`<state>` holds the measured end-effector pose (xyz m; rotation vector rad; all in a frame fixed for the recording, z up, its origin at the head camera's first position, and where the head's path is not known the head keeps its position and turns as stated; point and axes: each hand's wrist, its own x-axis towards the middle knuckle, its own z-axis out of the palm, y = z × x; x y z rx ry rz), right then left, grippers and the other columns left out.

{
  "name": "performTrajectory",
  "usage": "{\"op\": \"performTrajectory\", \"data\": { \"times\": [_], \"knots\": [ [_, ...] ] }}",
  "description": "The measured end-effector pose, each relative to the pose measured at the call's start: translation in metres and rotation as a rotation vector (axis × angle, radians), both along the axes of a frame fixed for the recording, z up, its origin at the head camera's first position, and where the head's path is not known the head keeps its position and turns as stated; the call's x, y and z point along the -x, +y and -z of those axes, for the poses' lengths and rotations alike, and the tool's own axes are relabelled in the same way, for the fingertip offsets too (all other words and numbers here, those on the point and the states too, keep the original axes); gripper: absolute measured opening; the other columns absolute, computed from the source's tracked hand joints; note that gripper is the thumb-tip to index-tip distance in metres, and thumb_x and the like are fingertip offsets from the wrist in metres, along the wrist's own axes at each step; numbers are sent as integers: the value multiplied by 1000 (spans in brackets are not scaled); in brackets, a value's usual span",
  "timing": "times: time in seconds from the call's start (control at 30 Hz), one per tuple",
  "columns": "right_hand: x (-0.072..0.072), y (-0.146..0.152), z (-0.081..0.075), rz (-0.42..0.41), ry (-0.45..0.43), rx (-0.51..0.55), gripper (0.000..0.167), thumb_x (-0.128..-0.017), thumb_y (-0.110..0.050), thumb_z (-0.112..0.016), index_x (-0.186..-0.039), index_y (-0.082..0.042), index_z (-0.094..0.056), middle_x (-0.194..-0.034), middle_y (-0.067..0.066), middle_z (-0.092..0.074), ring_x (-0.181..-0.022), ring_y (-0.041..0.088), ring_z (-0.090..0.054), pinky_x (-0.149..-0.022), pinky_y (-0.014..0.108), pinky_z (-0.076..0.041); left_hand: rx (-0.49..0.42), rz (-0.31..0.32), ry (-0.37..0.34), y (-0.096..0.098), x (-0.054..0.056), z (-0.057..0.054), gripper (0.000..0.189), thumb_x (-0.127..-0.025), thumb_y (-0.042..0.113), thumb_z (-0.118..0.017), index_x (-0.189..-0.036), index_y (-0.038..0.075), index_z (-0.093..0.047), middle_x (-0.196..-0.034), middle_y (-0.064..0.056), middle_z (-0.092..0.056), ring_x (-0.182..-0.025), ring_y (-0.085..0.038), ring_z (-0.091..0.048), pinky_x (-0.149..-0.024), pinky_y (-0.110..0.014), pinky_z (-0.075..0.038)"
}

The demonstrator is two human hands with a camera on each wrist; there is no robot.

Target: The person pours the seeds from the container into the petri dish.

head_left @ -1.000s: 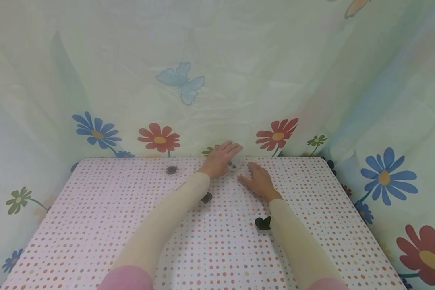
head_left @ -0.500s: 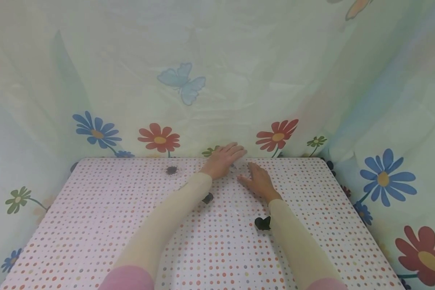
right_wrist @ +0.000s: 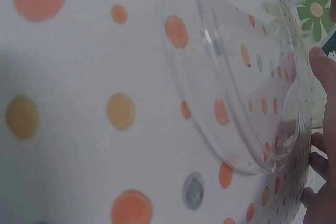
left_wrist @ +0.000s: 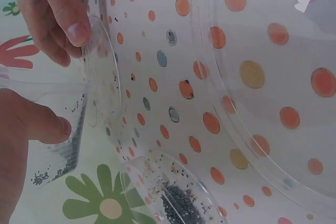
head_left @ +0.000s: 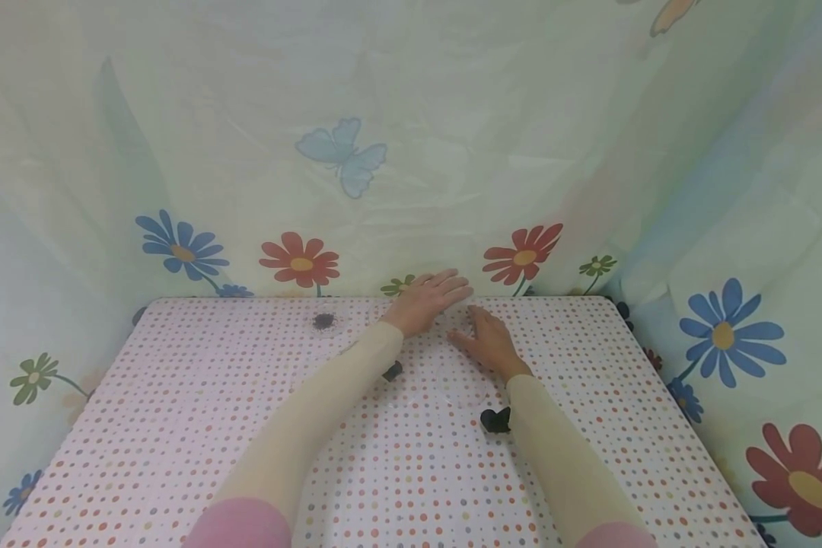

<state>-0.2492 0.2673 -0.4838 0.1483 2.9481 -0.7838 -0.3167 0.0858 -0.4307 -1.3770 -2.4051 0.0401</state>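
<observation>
At the table's far edge, my left hand [head_left: 427, 302] grips a clear plastic cup [left_wrist: 73, 129]. Dark granules lie along the lower wall of this tilted cup in the left wrist view. Just right of it in the head view is my right hand [head_left: 491, 342], thumb apart from the fingers. Those fingers and thumb [left_wrist: 79, 33] hold a second clear plastic cup [left_wrist: 107, 77] by its rim, with a few specks in it. In the right wrist view, my right hand [right_wrist: 326, 108] shows only at the right edge.
A clear container with dark granules [left_wrist: 181, 205] stands left of the hands on the dotted table [head_left: 178, 426]. A large clear round dish [right_wrist: 247, 98] lies nearer the body. Dark pieces [head_left: 496, 420] show beside both forearms. A flowered curtain [head_left: 418, 190] hangs behind the table.
My left hand has shifted slightly right with its cup and now covers the bit of cup seen between the hands. The right hand stays in place.
</observation>
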Motion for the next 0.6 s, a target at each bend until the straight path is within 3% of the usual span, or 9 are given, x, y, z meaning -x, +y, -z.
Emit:
{"op": "performTrajectory", "data": {
  "times": [0.6],
  "knots": [
    [1, 1, 1, -11, 14, 9, 88, -91, -58, -53, -152, -3, -21, -157, 20, -28, -146, 40, -22, -119, 58, -21, 91, 49, 30, 9, -2, -6, 61, -94, 6, -58, -148, 27, -37, -156, 6, -34, -149, -17, -23, -121, -36, -27]
  ]
}}
